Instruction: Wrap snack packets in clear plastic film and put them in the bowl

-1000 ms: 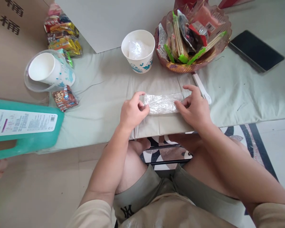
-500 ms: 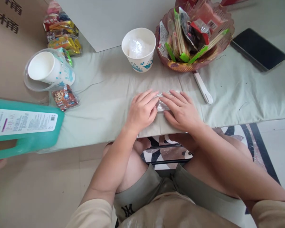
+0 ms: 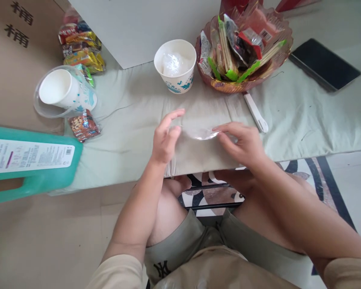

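Note:
A strip of clear, crinkled plastic film [image 3: 202,134] is lifted a little over the cloth near the table's front edge. My right hand [image 3: 242,142] pinches its right end between thumb and fingers. At the other end, my left hand [image 3: 166,136] has thumb and index finger spread apart beside the film; whether it touches the film is unclear. Just beyond stands a white paper cup [image 3: 177,82] with a blue leaf print, a ball of clear plastic [image 3: 173,63] inside it.
Behind sits a scalloped bowl [image 3: 225,85] of packaged snacks, with a white-handled tool [image 3: 255,113] partly by it and a phone [image 3: 326,64] to the right. Leftward are a tipped paper cup [image 3: 55,88] in a clear tub, snack packs [image 3: 84,125] and a teal jug [image 3: 52,176].
Both hands, flat on the film before, have risen and moved apart. My right hand has pinched the film's right end and raised it, while my left thumb and index finger have spread.

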`<action>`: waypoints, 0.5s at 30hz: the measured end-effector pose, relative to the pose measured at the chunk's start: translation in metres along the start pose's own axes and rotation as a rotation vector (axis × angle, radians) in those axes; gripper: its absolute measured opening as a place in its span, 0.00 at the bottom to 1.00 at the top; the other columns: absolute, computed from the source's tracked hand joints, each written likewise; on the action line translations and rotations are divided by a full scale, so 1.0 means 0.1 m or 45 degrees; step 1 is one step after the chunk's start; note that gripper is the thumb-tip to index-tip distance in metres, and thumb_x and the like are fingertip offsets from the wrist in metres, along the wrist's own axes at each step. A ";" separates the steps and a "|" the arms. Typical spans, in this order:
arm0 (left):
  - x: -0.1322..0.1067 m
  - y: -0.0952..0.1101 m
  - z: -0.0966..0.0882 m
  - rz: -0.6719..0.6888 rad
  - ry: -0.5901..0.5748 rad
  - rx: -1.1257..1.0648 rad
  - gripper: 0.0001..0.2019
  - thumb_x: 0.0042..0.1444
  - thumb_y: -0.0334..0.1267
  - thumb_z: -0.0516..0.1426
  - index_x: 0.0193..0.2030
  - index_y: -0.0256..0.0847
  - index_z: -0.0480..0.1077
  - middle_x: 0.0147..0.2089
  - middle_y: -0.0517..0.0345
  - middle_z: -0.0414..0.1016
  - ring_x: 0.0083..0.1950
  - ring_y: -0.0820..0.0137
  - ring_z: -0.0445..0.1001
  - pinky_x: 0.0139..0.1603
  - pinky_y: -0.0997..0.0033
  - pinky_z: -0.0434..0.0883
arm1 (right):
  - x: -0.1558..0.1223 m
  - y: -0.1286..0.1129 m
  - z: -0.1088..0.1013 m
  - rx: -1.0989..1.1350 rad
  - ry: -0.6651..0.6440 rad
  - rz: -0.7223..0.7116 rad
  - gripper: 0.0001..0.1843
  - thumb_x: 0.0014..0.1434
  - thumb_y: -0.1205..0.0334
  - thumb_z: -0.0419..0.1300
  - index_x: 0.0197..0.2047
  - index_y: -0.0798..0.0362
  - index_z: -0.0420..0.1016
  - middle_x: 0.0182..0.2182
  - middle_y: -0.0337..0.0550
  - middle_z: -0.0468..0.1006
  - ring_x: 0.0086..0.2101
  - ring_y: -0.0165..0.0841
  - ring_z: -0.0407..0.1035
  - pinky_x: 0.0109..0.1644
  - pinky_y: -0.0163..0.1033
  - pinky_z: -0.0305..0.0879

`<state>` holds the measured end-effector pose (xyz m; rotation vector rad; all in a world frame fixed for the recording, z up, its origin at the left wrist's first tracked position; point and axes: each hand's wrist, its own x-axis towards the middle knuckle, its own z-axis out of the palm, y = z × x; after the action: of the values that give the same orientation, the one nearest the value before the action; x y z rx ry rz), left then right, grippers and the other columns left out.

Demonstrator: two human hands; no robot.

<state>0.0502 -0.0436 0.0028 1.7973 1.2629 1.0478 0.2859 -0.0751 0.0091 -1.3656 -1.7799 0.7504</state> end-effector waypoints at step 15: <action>-0.02 0.23 0.25 -0.500 -0.387 -0.551 0.14 0.50 0.49 0.69 0.34 0.41 0.77 0.29 0.57 0.79 0.29 0.69 0.77 0.29 0.69 0.75 | -0.01 -0.06 -0.05 0.704 -0.397 0.455 0.18 0.57 0.48 0.68 0.43 0.50 0.73 0.22 0.32 0.69 0.24 0.28 0.64 0.27 0.34 0.61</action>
<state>0.0814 -0.0543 0.0114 1.2575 1.0473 0.7236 0.2868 -0.0775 0.0161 -1.2328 -1.3941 1.5880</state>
